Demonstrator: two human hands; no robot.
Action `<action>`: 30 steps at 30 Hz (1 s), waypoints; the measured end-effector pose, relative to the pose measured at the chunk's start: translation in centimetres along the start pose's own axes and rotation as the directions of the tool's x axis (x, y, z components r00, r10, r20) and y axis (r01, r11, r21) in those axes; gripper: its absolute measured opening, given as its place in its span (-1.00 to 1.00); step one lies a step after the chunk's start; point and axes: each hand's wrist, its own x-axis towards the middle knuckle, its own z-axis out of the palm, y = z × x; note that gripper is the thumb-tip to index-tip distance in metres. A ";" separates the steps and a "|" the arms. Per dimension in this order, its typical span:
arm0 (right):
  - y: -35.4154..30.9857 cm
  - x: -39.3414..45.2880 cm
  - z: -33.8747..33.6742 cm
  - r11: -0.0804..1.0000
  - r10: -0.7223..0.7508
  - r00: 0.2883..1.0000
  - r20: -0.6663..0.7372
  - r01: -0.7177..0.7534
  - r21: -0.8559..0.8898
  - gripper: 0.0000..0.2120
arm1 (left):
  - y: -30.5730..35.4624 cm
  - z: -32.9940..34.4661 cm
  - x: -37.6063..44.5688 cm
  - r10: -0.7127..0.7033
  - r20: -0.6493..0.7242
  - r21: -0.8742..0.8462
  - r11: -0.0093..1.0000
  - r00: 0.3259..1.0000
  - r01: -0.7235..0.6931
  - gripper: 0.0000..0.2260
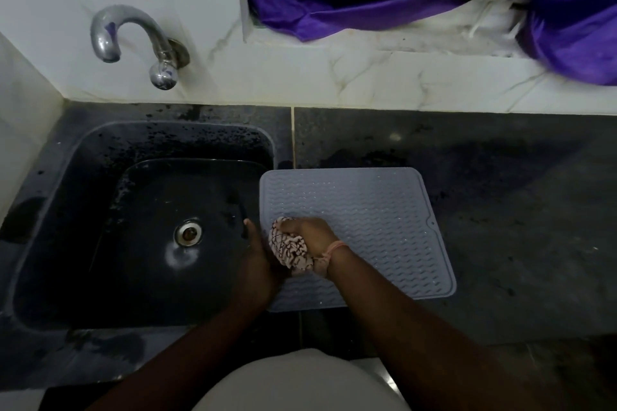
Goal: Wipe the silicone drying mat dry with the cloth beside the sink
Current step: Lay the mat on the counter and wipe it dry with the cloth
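**Wiping under way at the mat's near left corner; most of the mat not yet covered**

The mat (360,227) is laid flat on the dark counter (500,177), just to the right of the sink (100,210), with its left edge running along the sink's rim. Small bright droplets can be made out across its ridged surface, thickest toward the far side and the right, so those parts are judged to be wet and not yet wiped.

The cloth (292,248), pale with a dark pattern, is bunched into a wad and pressed onto the near left part of the mat. It is gripped by the right hand (309,232), whose fingers are closed tightly around it. The left hand (258,264) is set at the mat's left edge, beside the cloth and touching it; its fingers are seen extended, and whether anything is held by it cannot be told. It is probably steadying the mat.

The cloth has been picked up and put to work, so the first step is done. The bulk of the mat is left to be wiped.

Water marks are also seen on the counter behind the mat and around the sink.
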 end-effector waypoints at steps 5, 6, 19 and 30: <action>1.6 -1.6 -6.7 0.981 -0.159 0.965 -0.207 0.179 0.079 -0.87 | 0.5 -0.4 0.0 0.005 0.085 0.035 0.999 0.996 -0.008 0.23; 2.1 -1.9 -8.8 0.973 -0.185 0.939 -0.288 0.216 0.078 -0.91 | 0.6 -0.4 0.1 0.014 0.078 0.064 0.998 0.997 -0.019 0.22; 3.1 -1.7 -21.2 0.942 -0.295 0.621 -0.726 0.061 -0.331 -0.82 | 0.6 0.1 0.5 -0.043 0.085 0.165 0.986 0.995 0.028 0.13; 1.0 -2.1 -18.6 0.946 -0.266 0.694 -0.669 0.055 -0.318 -0.66 | 0.8 0.0 0.6 -0.043 0.091 0.170 0.985 0.995 0.027 0.17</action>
